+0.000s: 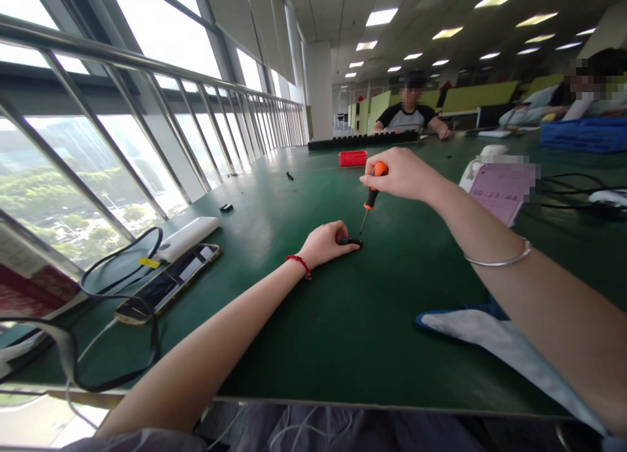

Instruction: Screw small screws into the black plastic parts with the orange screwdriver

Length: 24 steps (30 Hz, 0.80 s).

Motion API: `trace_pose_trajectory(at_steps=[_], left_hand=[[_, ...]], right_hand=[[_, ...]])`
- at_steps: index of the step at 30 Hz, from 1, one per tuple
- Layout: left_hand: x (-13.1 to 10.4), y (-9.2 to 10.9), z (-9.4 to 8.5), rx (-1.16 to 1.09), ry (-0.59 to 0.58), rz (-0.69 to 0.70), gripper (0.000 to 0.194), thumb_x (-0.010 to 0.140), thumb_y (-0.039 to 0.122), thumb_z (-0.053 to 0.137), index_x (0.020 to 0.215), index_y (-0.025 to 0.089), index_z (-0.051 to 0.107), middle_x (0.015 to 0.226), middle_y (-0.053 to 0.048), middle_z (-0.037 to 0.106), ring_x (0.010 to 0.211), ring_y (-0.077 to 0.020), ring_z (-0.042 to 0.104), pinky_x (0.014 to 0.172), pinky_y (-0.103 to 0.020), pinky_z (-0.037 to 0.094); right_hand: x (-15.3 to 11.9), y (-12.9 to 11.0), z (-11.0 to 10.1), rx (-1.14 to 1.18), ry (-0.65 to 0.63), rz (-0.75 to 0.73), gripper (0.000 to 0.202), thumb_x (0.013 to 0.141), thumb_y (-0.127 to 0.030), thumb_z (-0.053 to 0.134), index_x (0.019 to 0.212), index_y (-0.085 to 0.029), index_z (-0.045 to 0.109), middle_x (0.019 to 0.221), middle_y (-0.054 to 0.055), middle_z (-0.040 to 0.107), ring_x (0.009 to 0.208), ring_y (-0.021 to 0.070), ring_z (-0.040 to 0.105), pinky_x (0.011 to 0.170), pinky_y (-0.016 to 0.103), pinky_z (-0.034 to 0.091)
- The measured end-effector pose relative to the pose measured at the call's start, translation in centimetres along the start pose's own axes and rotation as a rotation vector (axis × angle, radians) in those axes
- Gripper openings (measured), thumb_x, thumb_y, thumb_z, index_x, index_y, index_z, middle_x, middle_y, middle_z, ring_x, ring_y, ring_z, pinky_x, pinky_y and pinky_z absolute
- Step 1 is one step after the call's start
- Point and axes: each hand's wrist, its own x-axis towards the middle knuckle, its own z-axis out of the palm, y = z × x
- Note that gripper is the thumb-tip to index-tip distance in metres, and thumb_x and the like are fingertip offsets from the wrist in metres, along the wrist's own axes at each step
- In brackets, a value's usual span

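Observation:
My left hand (327, 243) rests on the green table (313, 347) and pinches a small black part (353, 241) between thumb and fingers. Above it and to the right, my right hand (399, 172) is closed round the handle of an orange and black screwdriver (371, 194). The screwdriver points down, its tip just above or at the right end of the black part; whether they touch I cannot tell.
Left of my arm lie a phone (169, 285), a white power bank (189, 238) and cables. Further back are a red tray (353, 158) and a long black strip (362, 140). A phone on a stand (497, 191) and a cloth (465, 324) are right. Two people sit beyond.

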Motion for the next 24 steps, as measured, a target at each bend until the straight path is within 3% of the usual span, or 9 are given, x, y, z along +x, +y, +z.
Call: trace_pose_trajectory(at_steps=[4, 8, 14, 20, 24], left_hand=[[-0.08, 0.04, 0.05, 0.019, 0.052, 0.064, 0.035, 0.072, 0.049, 0.065, 0.085, 0.016, 0.061, 0.081, -0.002, 0.059, 0.068, -0.0143, 0.052, 0.058, -0.025, 0.040], [-0.08, -0.13, -0.05, -0.066, 0.001, 0.147, 0.026, 0.080, 0.039, 0.060, 0.095, 0.019, 0.068, 0.094, -0.004, 0.061, 0.074, -0.0137, 0.055, 0.069, -0.026, 0.045], [0.10, -0.23, -0.03, -0.104, -0.003, 0.113, 0.019, 0.079, 0.033, 0.061, 0.084, 0.017, 0.070, 0.087, -0.004, 0.064, 0.073, -0.0135, 0.056, 0.068, -0.025, 0.045], [0.41, -0.70, 0.24, -0.278, -0.046, 0.058, 0.021, 0.077, 0.033, 0.063, 0.082, 0.014, 0.069, 0.081, -0.003, 0.068, 0.070, -0.0127, 0.058, 0.067, -0.024, 0.045], [0.49, -0.88, 0.35, -0.332, -0.055, 0.042, 0.022, 0.076, 0.034, 0.064, 0.081, 0.013, 0.069, 0.077, -0.003, 0.068, 0.066, -0.0116, 0.057, 0.066, -0.023, 0.045]], right_hand=[[0.01, 0.10, -0.05, 0.022, -0.018, 0.003, 0.013, 0.070, -0.029, 0.058, 0.064, -0.019, 0.062, 0.062, 0.000, 0.055, 0.058, 0.0126, 0.045, 0.055, 0.027, 0.032], [-0.05, -0.07, 0.07, 0.033, -0.031, 0.010, 0.013, 0.070, -0.028, 0.057, 0.063, -0.018, 0.062, 0.061, 0.000, 0.055, 0.057, 0.0127, 0.046, 0.056, 0.027, 0.032], [-0.07, -0.12, 0.38, 0.034, -0.039, 0.019, 0.013, 0.069, -0.029, 0.057, 0.062, -0.019, 0.061, 0.061, 0.000, 0.055, 0.058, 0.0129, 0.046, 0.055, 0.027, 0.032], [0.01, -0.06, 0.55, 0.039, -0.057, 0.011, 0.013, 0.070, -0.030, 0.057, 0.063, -0.019, 0.061, 0.062, 0.000, 0.055, 0.059, 0.0133, 0.047, 0.055, 0.027, 0.033], [0.03, 0.01, 0.40, 0.097, -0.077, 0.001, 0.013, 0.067, -0.025, 0.060, 0.079, -0.020, 0.058, 0.067, -0.001, 0.054, 0.059, 0.0123, 0.047, 0.055, 0.025, 0.033]])
